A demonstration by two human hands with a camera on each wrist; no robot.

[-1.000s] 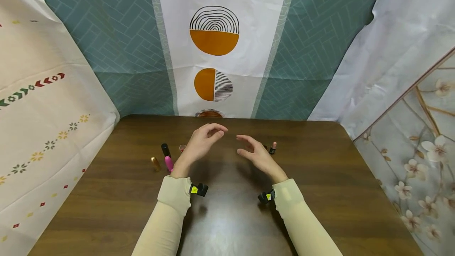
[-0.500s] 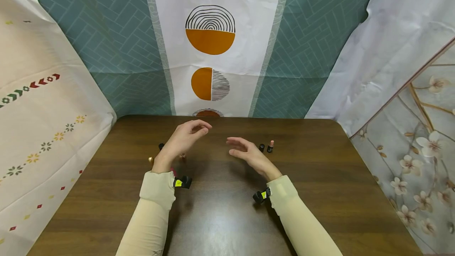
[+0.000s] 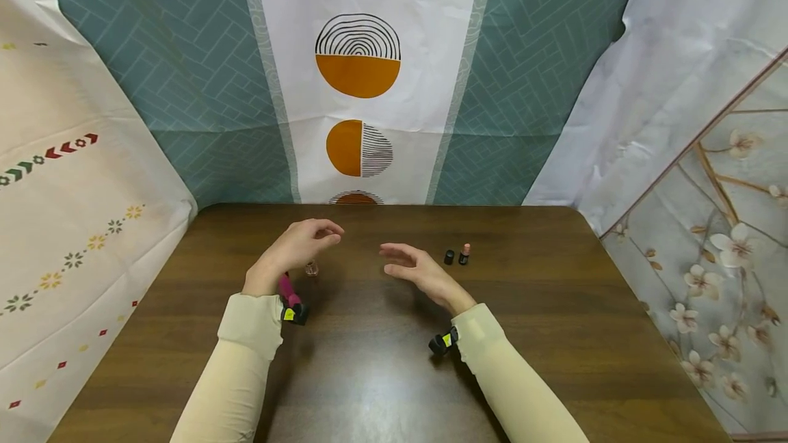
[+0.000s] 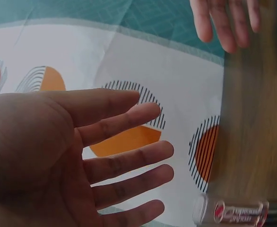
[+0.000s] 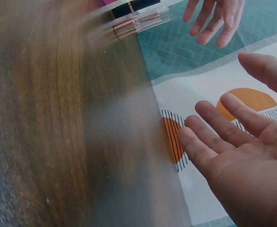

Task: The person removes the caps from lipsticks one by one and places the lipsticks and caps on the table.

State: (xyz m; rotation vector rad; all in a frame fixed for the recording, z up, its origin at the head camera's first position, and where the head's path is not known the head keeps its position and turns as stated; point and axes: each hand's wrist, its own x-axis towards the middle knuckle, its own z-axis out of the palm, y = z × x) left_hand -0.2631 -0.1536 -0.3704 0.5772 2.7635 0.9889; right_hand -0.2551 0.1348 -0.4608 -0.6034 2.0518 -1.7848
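My left hand hovers above the table's left half, fingers extended and slightly bent, holding nothing. Nearest to it are a bright pink tube, partly hidden by the wrist, and a small clear tube. My right hand hangs in the air right of the middle, palm facing the left hand, fingers relaxed. Beyond it stand a short black cylinder and a small lipstick with a black base and peach top. Both palms show bare in the wrist views.
A brown wooden table lies under both hands. Patterned cloth hangs along its back edge, with more cloth at either side. In the right wrist view, a black tube lies beside a clear, pinkish tube.
The left hand has moved left, covering the black and gold tubes and uncovering the clear one. The right hand has shifted slightly left in view, as the whole head view has turned a little.
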